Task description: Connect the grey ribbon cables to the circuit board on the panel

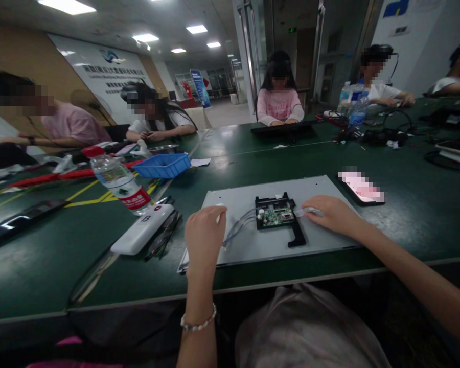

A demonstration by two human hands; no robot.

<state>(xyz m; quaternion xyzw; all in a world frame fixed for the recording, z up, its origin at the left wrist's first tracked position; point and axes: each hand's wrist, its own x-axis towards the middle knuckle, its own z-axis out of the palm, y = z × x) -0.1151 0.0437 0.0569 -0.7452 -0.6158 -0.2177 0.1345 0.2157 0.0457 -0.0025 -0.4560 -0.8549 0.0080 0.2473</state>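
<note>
A flat grey panel (249, 250) lies on the table in front of me. On it sits a green circuit board (274, 216) in a black plastic frame (297, 232). Grey cables (239, 225) run from the board's left side toward my left wrist. My left hand (206, 232) is closed over the panel's left part, fingers curled inward; whether it holds anything is hidden. At the frame's right side, my right hand (331, 214) pinches a small clear strip (301, 211), its exact kind too small to tell.
Left of the panel are a white power bank (143, 230), eyeglasses (163, 236), a water bottle (118, 179) and a blue tray (163, 166). A phone (360, 187) lies right of the panel. Several people sit around the table, one person (279, 99) opposite.
</note>
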